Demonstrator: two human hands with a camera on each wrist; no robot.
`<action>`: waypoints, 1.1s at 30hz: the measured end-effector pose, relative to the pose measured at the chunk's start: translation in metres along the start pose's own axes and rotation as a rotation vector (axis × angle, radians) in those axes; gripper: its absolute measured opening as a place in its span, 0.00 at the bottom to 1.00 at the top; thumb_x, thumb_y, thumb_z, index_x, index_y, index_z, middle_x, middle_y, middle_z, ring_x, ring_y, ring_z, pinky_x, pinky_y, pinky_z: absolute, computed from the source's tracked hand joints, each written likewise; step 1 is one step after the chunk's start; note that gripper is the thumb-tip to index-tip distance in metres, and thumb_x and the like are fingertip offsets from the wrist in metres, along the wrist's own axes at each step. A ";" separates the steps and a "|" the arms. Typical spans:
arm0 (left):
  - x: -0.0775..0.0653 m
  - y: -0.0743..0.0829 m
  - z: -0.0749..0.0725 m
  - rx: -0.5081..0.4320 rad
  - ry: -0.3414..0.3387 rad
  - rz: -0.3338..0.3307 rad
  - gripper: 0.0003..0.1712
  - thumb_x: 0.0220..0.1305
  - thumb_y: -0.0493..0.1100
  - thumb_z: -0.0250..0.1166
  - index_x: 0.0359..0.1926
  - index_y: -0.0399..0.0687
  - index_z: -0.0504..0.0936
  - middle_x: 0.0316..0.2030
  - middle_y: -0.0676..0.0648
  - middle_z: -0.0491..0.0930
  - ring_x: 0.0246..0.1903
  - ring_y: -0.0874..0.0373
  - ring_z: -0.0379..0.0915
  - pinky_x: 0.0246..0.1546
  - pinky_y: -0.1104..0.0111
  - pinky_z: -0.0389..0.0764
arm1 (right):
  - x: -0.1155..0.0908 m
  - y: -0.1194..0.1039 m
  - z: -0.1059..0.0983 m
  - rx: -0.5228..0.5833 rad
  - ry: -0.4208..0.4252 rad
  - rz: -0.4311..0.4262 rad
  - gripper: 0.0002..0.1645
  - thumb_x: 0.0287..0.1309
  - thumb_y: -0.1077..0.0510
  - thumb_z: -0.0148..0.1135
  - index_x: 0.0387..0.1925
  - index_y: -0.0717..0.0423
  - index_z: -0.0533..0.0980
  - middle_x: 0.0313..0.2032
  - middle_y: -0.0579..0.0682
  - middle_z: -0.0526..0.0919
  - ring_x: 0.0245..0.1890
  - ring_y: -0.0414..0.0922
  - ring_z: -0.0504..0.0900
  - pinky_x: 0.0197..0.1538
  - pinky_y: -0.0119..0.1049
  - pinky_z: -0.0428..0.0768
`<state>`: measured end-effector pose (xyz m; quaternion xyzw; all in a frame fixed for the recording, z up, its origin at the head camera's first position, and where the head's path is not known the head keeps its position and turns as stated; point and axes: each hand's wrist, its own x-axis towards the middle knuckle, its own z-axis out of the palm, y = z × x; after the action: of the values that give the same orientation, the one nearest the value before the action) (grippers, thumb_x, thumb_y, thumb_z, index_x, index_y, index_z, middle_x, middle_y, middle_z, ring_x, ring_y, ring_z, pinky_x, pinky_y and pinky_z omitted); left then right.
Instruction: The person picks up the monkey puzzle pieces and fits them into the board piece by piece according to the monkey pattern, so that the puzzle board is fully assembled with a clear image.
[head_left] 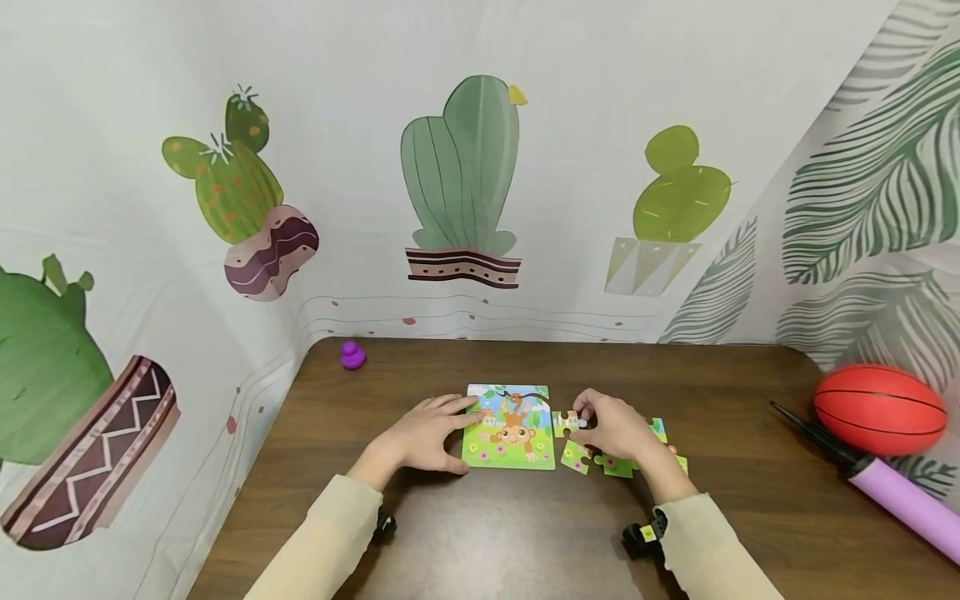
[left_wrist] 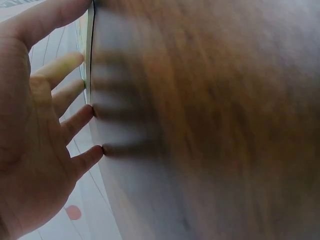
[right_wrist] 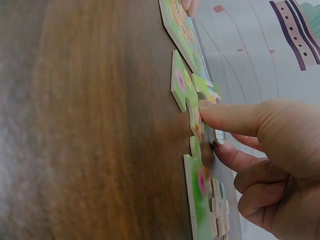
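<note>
A square monkey picture puzzle (head_left: pixel 510 454) lies flat on the brown table. My left hand (head_left: pixel 431 435) rests at its left side with fingers spread, fingertips on the board's edge; the left wrist view shows these fingers straight. Just right of the board, my right hand (head_left: pixel 618 429) pinches a jigsaw piece (head_left: pixel 564 423) between thumb and fingers. Below that piece lies a loose green piece with a flower (head_left: pixel 576 457). Another green piece (head_left: pixel 617 467) lies beside it, and more pieces (head_left: pixel 658 428) are partly hidden behind my right hand.
A small purple toy (head_left: pixel 352 355) sits at the table's far left corner. To the right are a red ball (head_left: pixel 879 410) and a purple pump with a black nozzle (head_left: pixel 903 504). A cactus-printed cloth (head_left: pixel 577 50) hangs behind the table (head_left: pixel 487 550).
</note>
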<state>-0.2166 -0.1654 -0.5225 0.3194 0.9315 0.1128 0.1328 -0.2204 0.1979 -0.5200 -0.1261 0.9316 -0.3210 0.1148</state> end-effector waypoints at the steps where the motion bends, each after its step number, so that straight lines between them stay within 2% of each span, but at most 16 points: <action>1: 0.000 -0.001 0.000 0.002 -0.002 -0.001 0.54 0.57 0.69 0.71 0.81 0.68 0.60 0.81 0.56 0.50 0.79 0.48 0.45 0.75 0.43 0.50 | 0.000 0.000 0.000 0.012 0.001 0.003 0.23 0.58 0.54 0.78 0.49 0.53 0.75 0.39 0.49 0.76 0.14 0.45 0.75 0.22 0.41 0.77; 4: 0.000 -0.002 0.001 0.001 0.004 0.004 0.53 0.57 0.69 0.70 0.81 0.67 0.61 0.81 0.56 0.50 0.79 0.48 0.45 0.75 0.43 0.51 | 0.000 0.001 0.000 0.024 0.010 0.000 0.22 0.58 0.55 0.78 0.48 0.52 0.75 0.38 0.49 0.77 0.15 0.44 0.75 0.21 0.40 0.77; 8: -0.001 -0.003 0.001 -0.001 0.008 0.002 0.53 0.57 0.70 0.70 0.80 0.67 0.62 0.81 0.55 0.50 0.79 0.48 0.45 0.75 0.44 0.51 | 0.000 0.003 0.001 0.015 0.040 -0.017 0.22 0.57 0.55 0.79 0.49 0.52 0.77 0.38 0.47 0.78 0.19 0.43 0.76 0.26 0.40 0.76; 17: -0.001 -0.003 0.000 0.011 0.013 0.003 0.52 0.58 0.69 0.70 0.80 0.66 0.63 0.81 0.54 0.50 0.78 0.46 0.47 0.74 0.43 0.51 | 0.000 0.006 0.001 -0.001 0.074 -0.041 0.19 0.57 0.53 0.79 0.48 0.45 0.81 0.35 0.43 0.79 0.23 0.42 0.76 0.29 0.40 0.74; 25: -0.002 -0.003 -0.002 0.010 0.018 0.017 0.53 0.57 0.71 0.70 0.80 0.63 0.64 0.81 0.55 0.52 0.79 0.49 0.46 0.75 0.45 0.51 | -0.002 0.007 -0.002 0.051 0.086 -0.097 0.11 0.65 0.59 0.71 0.48 0.50 0.83 0.34 0.43 0.81 0.29 0.42 0.77 0.34 0.40 0.75; 29: -0.002 -0.005 -0.001 0.021 0.015 0.014 0.54 0.57 0.72 0.70 0.80 0.63 0.63 0.81 0.56 0.52 0.79 0.49 0.46 0.76 0.47 0.50 | -0.002 0.011 -0.001 0.106 0.073 -0.103 0.10 0.67 0.59 0.70 0.49 0.53 0.84 0.35 0.44 0.83 0.31 0.42 0.78 0.33 0.39 0.75; 33: -0.001 -0.005 -0.001 0.022 0.019 0.018 0.54 0.57 0.72 0.70 0.80 0.63 0.64 0.81 0.55 0.53 0.79 0.49 0.47 0.75 0.46 0.50 | -0.002 0.013 -0.001 0.151 0.072 -0.091 0.07 0.68 0.57 0.69 0.45 0.55 0.84 0.34 0.45 0.83 0.31 0.44 0.77 0.31 0.37 0.75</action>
<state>-0.2186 -0.1703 -0.5230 0.3281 0.9310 0.1067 0.1192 -0.2205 0.2094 -0.5276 -0.1477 0.9017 -0.3994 0.0755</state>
